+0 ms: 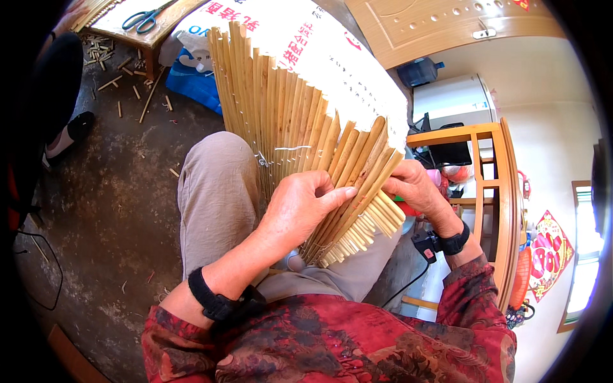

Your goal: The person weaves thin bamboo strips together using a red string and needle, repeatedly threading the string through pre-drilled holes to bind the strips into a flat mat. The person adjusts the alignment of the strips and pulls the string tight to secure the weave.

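Across my lap lies a fan-shaped mat of tan plant stalks [281, 108], strung side by side with white thread [292, 148]. Its far ends step down in a slanted line, and its near end curls so that pale cut ends face right. My left hand [300, 205] is closed on the mat from the left, thumb pressed over the outermost stalks; its other fingers are partly hidden. At the mat's right edge my right hand [415, 186] grips from behind, with its fingertips mostly out of sight. Both wrists wear black straps.
A white printed sack [357, 80] stands beyond the mat. Scissors [143, 22] lie on a low wooden table [118, 30] at far left, above scattered stalk offcuts [99, 51]. Another person's leg [64, 76] is at left. A wooden rack [485, 131] and white fridge [450, 99] stand right.
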Motion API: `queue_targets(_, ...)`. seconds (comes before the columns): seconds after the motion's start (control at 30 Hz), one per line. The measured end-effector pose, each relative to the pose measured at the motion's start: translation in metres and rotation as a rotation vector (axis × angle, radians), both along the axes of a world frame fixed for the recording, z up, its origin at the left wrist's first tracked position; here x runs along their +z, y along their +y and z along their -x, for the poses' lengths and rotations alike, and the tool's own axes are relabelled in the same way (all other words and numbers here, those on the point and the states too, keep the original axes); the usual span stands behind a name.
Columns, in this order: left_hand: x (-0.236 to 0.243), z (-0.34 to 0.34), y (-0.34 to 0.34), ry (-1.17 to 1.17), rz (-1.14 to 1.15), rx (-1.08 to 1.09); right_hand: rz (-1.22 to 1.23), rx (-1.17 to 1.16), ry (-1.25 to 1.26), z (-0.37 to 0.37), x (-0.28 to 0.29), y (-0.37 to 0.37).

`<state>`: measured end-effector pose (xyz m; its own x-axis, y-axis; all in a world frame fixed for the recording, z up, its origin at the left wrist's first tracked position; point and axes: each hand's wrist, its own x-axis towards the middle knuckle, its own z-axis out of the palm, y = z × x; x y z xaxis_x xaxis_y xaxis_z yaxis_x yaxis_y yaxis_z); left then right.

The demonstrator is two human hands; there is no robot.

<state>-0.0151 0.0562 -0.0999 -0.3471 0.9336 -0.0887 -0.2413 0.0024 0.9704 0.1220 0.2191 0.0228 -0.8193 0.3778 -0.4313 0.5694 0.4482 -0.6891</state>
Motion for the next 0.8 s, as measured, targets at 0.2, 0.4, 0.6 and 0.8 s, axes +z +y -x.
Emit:
queue_targets(0.2, 0.004, 0.002, 0.0, 0.027, 0.007, -0.01, -0.033, 0.028, -0.008, 0.0, 0.004, -0.002)
queue_targets(0.4, 0.001, 0.006, -0.002, 0.048, 0.012, -0.022, -0.015, 0.056, 0.011, 0.001, 0.006, -0.005)
queue_targets(0.6, 0.002, 0.009, -0.004, 0.058, 0.03, -0.023, -0.099, 0.171, 0.063, 0.001, 0.0, 0.0)
queue_targets(0.8, 0.008, 0.01, -0.005, 0.029, 0.034, -0.038, -0.435, 0.362, 0.116, 0.003, 0.009, -0.006)
